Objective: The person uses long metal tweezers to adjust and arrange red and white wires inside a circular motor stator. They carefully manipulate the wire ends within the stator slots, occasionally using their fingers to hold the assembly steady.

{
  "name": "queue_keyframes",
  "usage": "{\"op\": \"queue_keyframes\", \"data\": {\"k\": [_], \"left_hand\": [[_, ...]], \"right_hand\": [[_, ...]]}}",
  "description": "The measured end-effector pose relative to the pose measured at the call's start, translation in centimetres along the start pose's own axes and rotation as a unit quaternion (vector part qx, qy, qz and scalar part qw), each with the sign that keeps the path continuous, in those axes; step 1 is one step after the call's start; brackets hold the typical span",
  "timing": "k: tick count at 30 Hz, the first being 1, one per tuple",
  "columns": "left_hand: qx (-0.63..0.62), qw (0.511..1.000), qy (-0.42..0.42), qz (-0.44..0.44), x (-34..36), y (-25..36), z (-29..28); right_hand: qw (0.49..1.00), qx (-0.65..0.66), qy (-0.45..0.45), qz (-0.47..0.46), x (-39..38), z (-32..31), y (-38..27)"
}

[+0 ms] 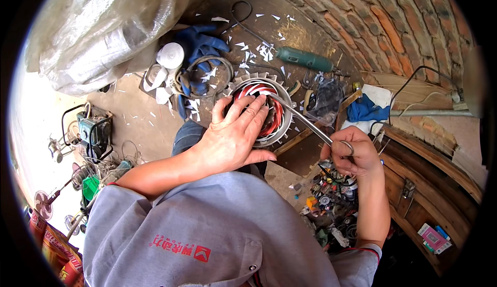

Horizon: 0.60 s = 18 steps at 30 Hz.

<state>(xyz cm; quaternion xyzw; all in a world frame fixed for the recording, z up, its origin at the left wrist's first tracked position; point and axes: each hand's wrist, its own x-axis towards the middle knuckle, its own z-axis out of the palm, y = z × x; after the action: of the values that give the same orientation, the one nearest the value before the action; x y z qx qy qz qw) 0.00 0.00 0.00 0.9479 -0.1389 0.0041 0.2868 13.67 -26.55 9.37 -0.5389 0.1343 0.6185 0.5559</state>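
A round metal motor stator [286,123] with a finned rim sits in front of me, with red and white windings inside its ring. My left hand [233,131] lies over its near left side, fingers stretched out across the windings and thumb pointing right. In my right hand [354,152] are long steel ring-handled forceps [308,123], the fingers closed around the handle. They slant up and left over the stator's rim, and their tip meets the windings beside my left fingertips. My left hand hides part of the coils.
Paper scraps [265,53] litter the worktop beyond the stator. A green power tool [305,58], blue gloves [199,43] and a white tape roll [170,55] lie there. A brick wall [383,23] bounds the far right; small parts [331,199] are heaped below my right hand.
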Motion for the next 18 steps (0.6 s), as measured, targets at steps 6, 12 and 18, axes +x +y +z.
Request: {"op": "queue_keyframes", "data": {"k": [6,12,18], "left_hand": [[0.015,1.000,0.001,0.002,0.2,-0.6,-0.3],[0.004,1.000,-0.003,-0.002,0.1,-0.3,-0.2],[-0.008,1.000,-0.003,-0.007,0.2,0.2,-0.2]], "right_hand": [[0.998,-0.059,0.008,-0.001,0.8,0.4,-0.9],[0.994,-0.107,0.023,0.018,0.6,1.5,-1.8],[0.989,-0.143,0.032,0.025,0.6,1.5,-2.1]]}}
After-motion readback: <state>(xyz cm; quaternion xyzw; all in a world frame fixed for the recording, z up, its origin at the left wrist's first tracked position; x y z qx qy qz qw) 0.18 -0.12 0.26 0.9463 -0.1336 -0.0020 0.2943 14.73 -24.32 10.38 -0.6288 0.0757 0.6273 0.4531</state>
